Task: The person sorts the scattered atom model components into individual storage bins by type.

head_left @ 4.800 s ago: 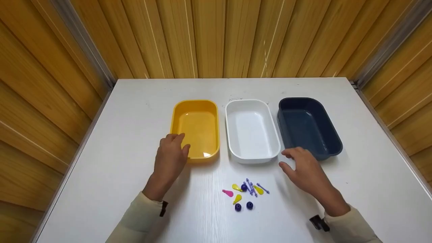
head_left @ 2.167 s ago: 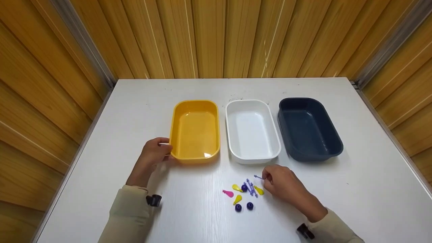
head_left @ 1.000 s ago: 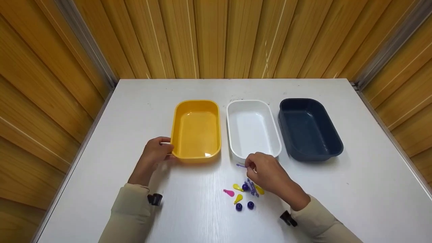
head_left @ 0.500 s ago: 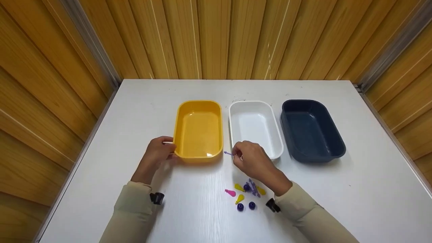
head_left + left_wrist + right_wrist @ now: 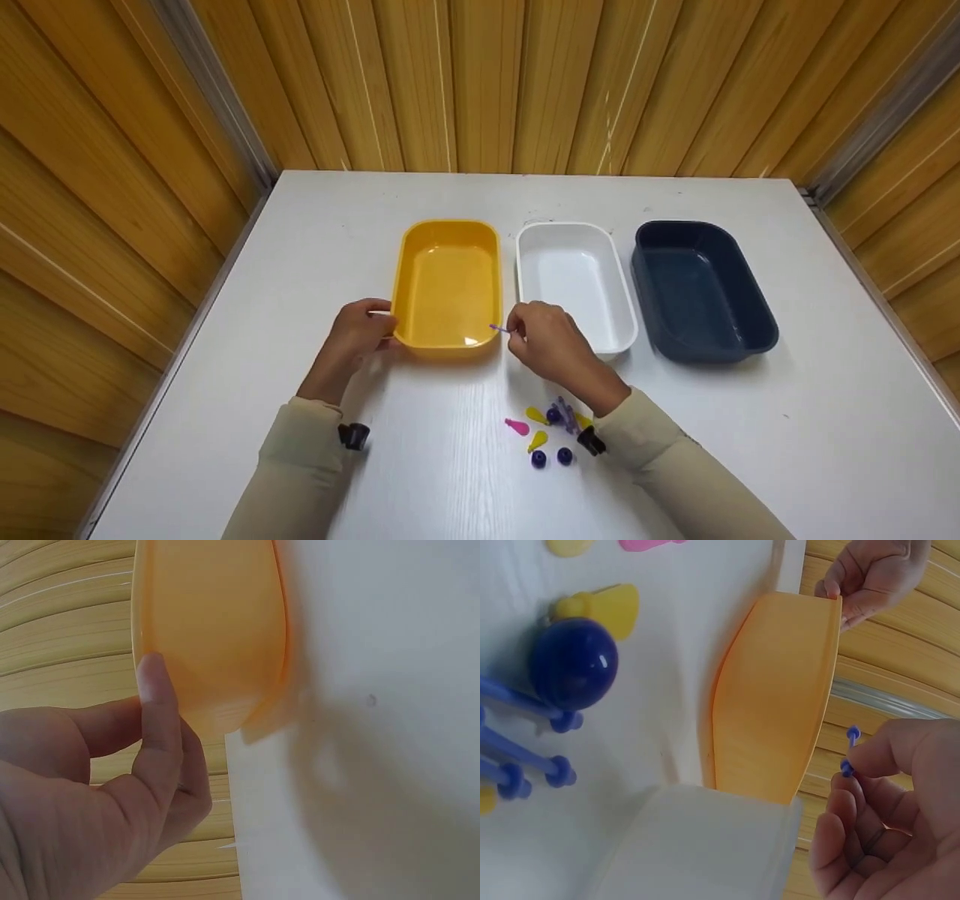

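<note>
My left hand (image 5: 356, 332) grips the near-left rim of a yellow plastic bin (image 5: 448, 281); in the left wrist view fingers press its outer wall. Between thumb and forefinger, my right hand (image 5: 551, 341) pinches a thin purple rod (image 5: 498, 328) with knobbed ends. The rod's tip overlaps the yellow bin's near-right rim in the head view, while the hand covers part of a white bin (image 5: 574, 277). Below on the table lie more purple rods (image 5: 529, 746), dark blue beads (image 5: 538, 459), yellow teardrop-shaped pieces (image 5: 538, 440) and a pink one (image 5: 517, 427). My right cuff partly hides this pile.
A dark blue bin (image 5: 701, 296) stands to the right of the white bin, completing a row across the white table (image 5: 435, 465). Wood-patterned walls (image 5: 480, 82) enclose the back and sides. A black clip (image 5: 354, 436) sits at my left cuff.
My left hand has taken hold of the yellow bin's rim. My right hand has picked up a purple rod from the pile and carried it left and away from me to that bin's edge.
</note>
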A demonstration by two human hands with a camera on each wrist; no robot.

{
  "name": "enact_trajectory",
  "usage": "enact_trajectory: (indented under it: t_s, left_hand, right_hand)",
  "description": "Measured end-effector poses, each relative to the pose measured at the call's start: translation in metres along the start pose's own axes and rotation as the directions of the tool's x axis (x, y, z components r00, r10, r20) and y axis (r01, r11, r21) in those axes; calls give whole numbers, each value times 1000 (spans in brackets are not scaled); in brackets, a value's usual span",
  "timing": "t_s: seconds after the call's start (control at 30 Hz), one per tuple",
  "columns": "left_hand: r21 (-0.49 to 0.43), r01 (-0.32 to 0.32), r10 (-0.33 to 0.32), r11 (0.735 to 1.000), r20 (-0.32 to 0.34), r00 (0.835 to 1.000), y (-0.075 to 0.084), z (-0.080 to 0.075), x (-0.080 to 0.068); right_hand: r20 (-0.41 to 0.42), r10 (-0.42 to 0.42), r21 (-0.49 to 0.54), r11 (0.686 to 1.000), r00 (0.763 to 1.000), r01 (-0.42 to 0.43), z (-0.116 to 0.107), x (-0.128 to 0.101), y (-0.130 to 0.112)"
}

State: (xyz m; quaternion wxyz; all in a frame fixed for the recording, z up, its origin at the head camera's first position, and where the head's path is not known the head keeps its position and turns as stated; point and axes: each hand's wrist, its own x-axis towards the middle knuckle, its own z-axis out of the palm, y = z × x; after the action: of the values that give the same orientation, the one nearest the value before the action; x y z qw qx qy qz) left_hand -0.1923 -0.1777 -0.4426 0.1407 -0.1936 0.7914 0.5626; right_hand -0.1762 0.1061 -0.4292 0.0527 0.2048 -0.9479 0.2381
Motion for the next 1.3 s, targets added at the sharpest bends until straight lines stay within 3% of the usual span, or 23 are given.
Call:
enact_trajectory:
  t_s: [0.23, 0.63, 0.9, 1.3]
  left_hand:
    - [-16, -34, 34, 999, 1, 999, -2, 1, 0]
    - [-12, -16, 16, 1000, -5, 1000, 0, 2, -1]
    - [26, 8, -8, 1000, -1, 1000, 2, 0, -1]
    - [22, -10, 10, 1000, -5, 1000, 2, 1, -3]
  right_hand:
    - [7, -15, -2, 1000, 1000, 15, 5, 8, -2]
    - [4, -8, 21, 1000, 1000, 8, 3, 7, -1]
    - [-29, -40, 37, 998, 999, 41, -4, -7, 7]
    - [16, 26, 25, 999, 1000, -26, -9, -37, 19]
